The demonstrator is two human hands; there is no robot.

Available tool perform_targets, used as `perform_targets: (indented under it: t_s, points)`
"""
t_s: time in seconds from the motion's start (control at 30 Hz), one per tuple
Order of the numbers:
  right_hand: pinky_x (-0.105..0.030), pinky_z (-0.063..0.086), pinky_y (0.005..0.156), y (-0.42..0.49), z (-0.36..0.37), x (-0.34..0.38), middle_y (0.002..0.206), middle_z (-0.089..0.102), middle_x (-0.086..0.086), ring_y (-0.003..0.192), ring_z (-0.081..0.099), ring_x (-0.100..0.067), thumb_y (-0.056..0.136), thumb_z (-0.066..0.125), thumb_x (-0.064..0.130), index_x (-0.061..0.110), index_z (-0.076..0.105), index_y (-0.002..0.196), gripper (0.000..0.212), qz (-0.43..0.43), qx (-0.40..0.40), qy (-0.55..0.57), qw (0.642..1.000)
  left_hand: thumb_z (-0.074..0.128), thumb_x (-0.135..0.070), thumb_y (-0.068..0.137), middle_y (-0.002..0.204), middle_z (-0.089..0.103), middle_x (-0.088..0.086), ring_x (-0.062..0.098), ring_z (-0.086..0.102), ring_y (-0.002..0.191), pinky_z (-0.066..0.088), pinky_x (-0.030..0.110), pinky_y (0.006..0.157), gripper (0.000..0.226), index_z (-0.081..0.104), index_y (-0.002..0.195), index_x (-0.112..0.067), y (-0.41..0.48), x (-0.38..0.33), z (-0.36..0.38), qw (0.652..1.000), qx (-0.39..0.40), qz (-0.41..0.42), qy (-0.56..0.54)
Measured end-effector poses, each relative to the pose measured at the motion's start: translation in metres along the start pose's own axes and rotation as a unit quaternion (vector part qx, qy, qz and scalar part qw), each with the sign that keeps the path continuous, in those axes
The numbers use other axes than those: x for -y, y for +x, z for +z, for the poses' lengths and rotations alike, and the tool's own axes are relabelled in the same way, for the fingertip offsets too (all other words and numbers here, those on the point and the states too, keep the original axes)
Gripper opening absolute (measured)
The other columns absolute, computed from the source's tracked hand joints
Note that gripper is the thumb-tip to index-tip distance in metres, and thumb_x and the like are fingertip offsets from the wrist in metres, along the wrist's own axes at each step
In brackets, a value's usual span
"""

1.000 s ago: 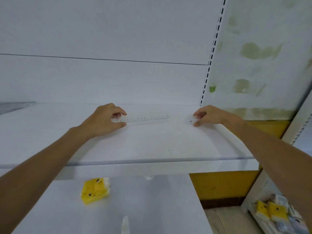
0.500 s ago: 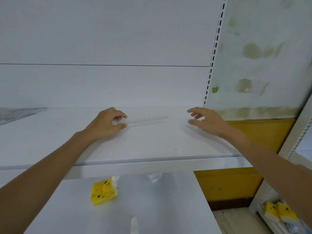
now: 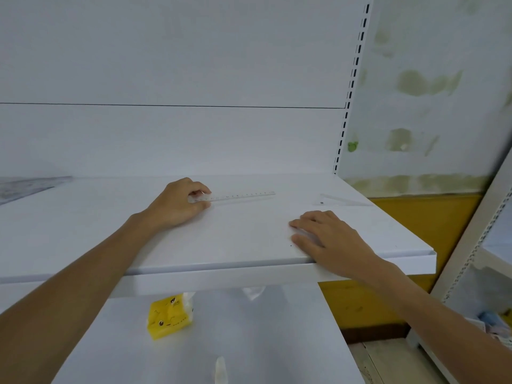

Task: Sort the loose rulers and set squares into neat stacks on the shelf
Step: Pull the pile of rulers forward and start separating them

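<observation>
A clear plastic ruler (image 3: pixel 243 195) lies on the white shelf (image 3: pixel 110 231), running left to right. My left hand (image 3: pixel 177 203) pinches its left end between thumb and curled fingers. A clear set square (image 3: pixel 339 200) lies flat near the shelf's right back corner, apart from both hands. My right hand (image 3: pixel 327 239) rests near the shelf's front edge with fingers spread and holds nothing. A grey pile of what may be more rulers (image 3: pixel 25 187) sits at the far left of the shelf, too blurred to tell.
A slotted upright (image 3: pixel 350 87) bounds the shelf on the right. On the lower shelf lie a yellow tissue pack (image 3: pixel 169 317) and a clear wrapped item (image 3: pixel 220 370). Another rack with small packs (image 3: pixel 496 325) stands at the right.
My right hand let go of the set square and drew back towards the shelf's front edge. The set square now lies in plain view. My left hand stays on the ruler.
</observation>
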State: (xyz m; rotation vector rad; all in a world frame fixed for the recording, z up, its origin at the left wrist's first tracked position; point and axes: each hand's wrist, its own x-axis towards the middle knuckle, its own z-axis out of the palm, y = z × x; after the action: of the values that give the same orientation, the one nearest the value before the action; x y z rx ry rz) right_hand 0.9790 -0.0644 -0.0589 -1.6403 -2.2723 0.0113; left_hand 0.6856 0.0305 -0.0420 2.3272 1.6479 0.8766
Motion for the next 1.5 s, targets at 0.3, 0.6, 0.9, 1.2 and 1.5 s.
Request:
perform_targets:
  t_s: [0.3, 0.6, 0.9, 1.2, 1.5]
  points:
    - [-0.026, 0.027, 0.104, 0.001, 0.003, -0.002, 0.139, 0.04, 0.011, 0.128, 0.032, -0.009, 0.095, 0.035, 0.045, 0.033, 0.044, 0.133, 0.041, -0.002, -0.011, 0.0, 1.0, 0.063, -0.019, 0.085, 0.106, 0.056, -0.003, 0.009, 0.048, 0.099, 0.031, 0.019, 0.085, 0.025, 0.064, 0.109, -0.022, 0.017, -0.01, 0.012, 0.999, 0.032, -0.008, -0.017]
    - [-0.027, 0.028, 0.103, 0.004, 0.003, -0.006, 0.136, 0.042, 0.013, 0.125, 0.035, -0.009, 0.093, 0.032, 0.053, 0.035, 0.045, 0.131, 0.044, -0.011, -0.016, 0.005, 1.0, 0.061, -0.02, 0.084, 0.106, 0.056, -0.002, 0.013, 0.049, 0.102, 0.034, 0.022, 0.087, 0.024, 0.064, 0.107, -0.025, 0.026, -0.01, 0.025, 0.998, 0.057, -0.022, 0.002]
    - [-0.028, 0.029, 0.098, 0.006, 0.001, -0.005, 0.132, 0.046, 0.013, 0.122, 0.037, -0.009, 0.091, 0.041, 0.05, 0.036, 0.05, 0.126, 0.039, -0.001, -0.023, 0.022, 0.999, 0.058, -0.021, 0.086, 0.101, 0.05, -0.006, 0.009, 0.045, 0.099, 0.032, 0.022, 0.086, 0.027, 0.064, 0.112, -0.022, 0.025, -0.012, 0.022, 0.998, 0.053, -0.01, 0.02]
    - [-0.015, 0.031, 0.08, 0.062, -0.034, 0.036, 0.126, 0.053, 0.0, 0.106, 0.051, -0.01, 0.087, 0.061, 0.028, 0.019, 0.054, 0.123, 0.037, 0.07, -0.103, 0.21, 0.97, 0.058, -0.026, 0.089, 0.112, 0.057, 0.001, 0.011, 0.047, 0.095, 0.033, 0.022, 0.083, 0.031, 0.058, 0.119, -0.019, -0.013, 0.013, -0.032, 0.998, -0.005, 0.006, 0.061]
    - [-0.02, 0.043, 0.061, 0.154, -0.021, 0.248, 0.118, 0.054, -0.001, 0.089, 0.053, -0.013, 0.086, 0.059, 0.025, 0.017, 0.05, 0.126, 0.041, -0.047, -0.098, 0.293, 0.95, 0.057, -0.024, 0.089, 0.112, 0.056, -0.002, 0.014, 0.051, 0.106, 0.038, 0.028, 0.091, 0.028, 0.059, 0.116, -0.021, -0.119, 0.098, -0.168, 0.991, -0.059, -0.035, 0.117]
